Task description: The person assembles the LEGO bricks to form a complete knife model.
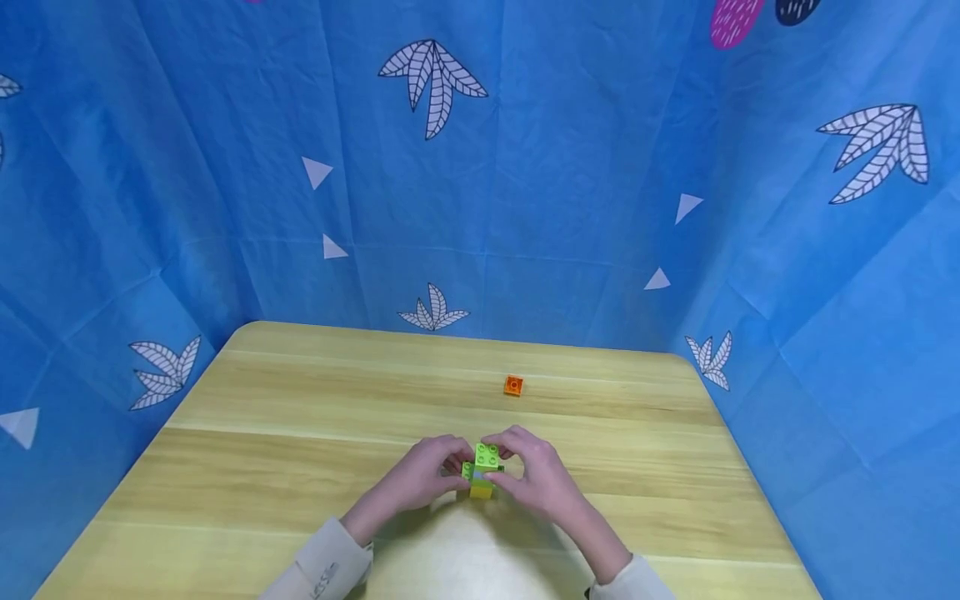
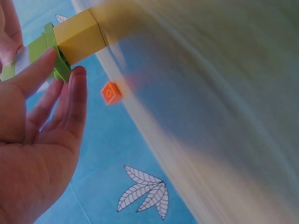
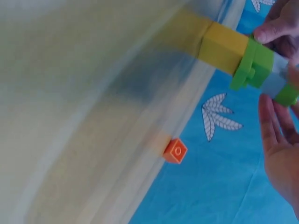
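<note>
A tower of toy building bricks (image 1: 482, 490) stands upright on the table between both hands. From the bottom come a yellow brick (image 3: 223, 46), a thin green plate (image 3: 243, 70) that juts out sideways, a green brick (image 3: 263, 65), a light blue brick (image 3: 273, 84) and a green brick (image 1: 487, 454) on top. My left hand (image 1: 429, 473) pinches the jutting green plate between thumb and fingers. On the other side, my right hand (image 1: 536, 471) grips the upper part of the tower around the light blue and top green bricks. Its fingertips are partly hidden.
An orange brick (image 1: 513, 385) lies alone farther back on the wood-grain table (image 1: 315, 400), beyond the hands. A blue curtain (image 1: 525, 183) with leaf prints hangs behind the table and along both sides.
</note>
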Demonstrator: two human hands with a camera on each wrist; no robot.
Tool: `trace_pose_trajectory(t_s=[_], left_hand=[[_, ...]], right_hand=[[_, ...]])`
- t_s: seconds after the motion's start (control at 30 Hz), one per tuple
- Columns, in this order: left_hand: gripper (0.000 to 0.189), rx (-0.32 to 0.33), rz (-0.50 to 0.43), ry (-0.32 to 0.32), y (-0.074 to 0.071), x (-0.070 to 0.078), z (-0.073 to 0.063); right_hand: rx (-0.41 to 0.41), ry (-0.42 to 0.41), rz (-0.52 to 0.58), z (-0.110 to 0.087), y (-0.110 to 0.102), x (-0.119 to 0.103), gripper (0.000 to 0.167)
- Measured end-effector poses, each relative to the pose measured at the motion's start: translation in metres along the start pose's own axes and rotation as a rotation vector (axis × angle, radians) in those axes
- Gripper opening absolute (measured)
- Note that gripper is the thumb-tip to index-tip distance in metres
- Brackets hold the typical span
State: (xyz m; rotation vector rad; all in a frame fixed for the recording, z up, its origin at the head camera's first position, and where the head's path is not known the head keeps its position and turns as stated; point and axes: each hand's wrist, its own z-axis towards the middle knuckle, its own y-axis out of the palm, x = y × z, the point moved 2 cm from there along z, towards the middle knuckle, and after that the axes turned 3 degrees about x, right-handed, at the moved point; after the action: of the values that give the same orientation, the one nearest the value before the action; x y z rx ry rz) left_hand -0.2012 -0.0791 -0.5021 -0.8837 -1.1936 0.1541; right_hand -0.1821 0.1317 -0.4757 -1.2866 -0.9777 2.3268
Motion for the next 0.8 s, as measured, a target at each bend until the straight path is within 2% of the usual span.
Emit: trace_pose_trajectory(t_s=[0.13, 0.3, 0.53, 0.8], left_hand=[[0.029, -0.001, 0.000, -0.004, 0.001, 0.001, -0.001], [0.030, -0.002, -0.015, -0.013, 0.002, 0.002, -0.002], [0.030, -0.009, -0.005, -0.045, 0.001, 0.001, 0.000], [0.031, -0.018, 0.003, -0.059, 0.001, 0.000, 0.001]], right_hand=[[-0.010, 0.031, 0.115, 0.006, -0.008, 0.006, 0.049], [0.073, 0.152, 0.233, 0.020, -0.022, 0.023, 0.044], [0.137, 0.349, 0.220, 0.054, -0.027, 0.061, 0.048], [0.085, 0.500, 0.143, 0.081, -0.015, 0.103, 0.067]])
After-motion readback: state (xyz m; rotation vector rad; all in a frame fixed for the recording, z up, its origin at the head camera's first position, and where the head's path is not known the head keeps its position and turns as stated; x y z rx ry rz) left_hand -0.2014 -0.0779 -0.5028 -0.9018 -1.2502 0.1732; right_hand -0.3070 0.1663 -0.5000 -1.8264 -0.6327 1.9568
